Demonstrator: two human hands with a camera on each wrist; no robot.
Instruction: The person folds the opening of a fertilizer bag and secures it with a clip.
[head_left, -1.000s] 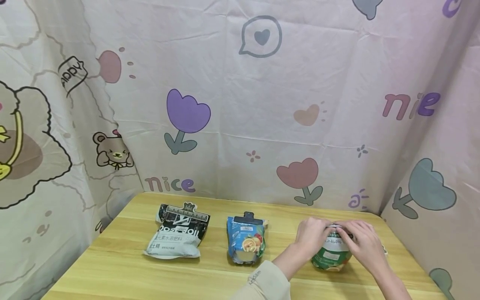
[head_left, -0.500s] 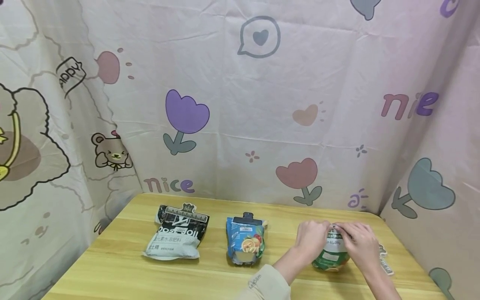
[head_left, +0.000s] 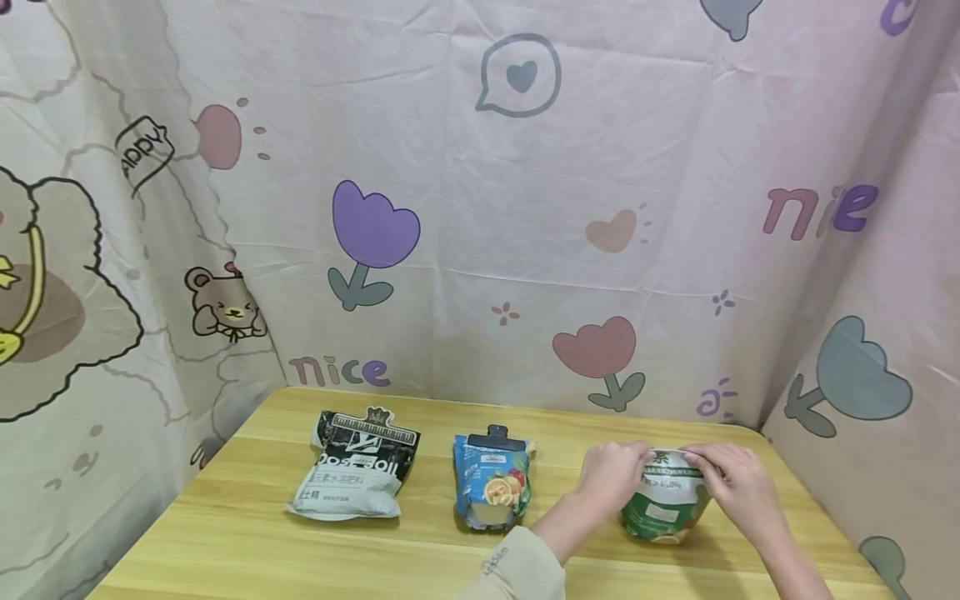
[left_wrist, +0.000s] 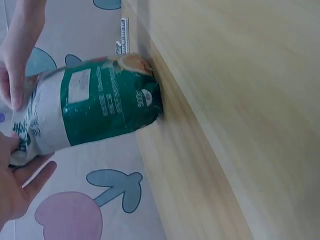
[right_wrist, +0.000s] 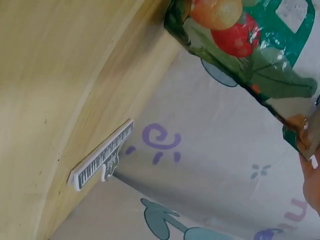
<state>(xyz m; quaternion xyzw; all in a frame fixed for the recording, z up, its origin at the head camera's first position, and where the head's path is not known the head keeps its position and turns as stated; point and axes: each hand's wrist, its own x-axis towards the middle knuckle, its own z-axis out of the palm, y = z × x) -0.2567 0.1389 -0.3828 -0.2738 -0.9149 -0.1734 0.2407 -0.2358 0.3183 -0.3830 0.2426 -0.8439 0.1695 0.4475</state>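
A green-and-white plastic bag (head_left: 662, 510) with fruit pictures stands upright on the right part of the table. My left hand (head_left: 613, 473) pinches the left end of its top edge, and my right hand (head_left: 738, 487) pinches the right end, with the edge stretched between them. In the left wrist view the bag (left_wrist: 102, 100) shows its printed front, both hands at its top. Fruit printing covers the part of the bag (right_wrist: 240, 40) seen in the right wrist view. A ruler-patterned sealing clip (right_wrist: 102, 156) lies on the table beside it; my right hand and arm hide it in the head view.
On the left of the table (head_left: 247, 533) lies a black-and-white bag (head_left: 348, 479) with a ruler-patterned clip (head_left: 375, 425) across its top. A blue bag (head_left: 491, 483) with a black clip (head_left: 496, 438) stands mid-table. Printed cloth (head_left: 480, 250) hangs behind and at both sides.
My hands have moved apart along the bag's top, and more of its white front shows between them. The clip, seen beside my right wrist half a second ago, is hidden in the head view.
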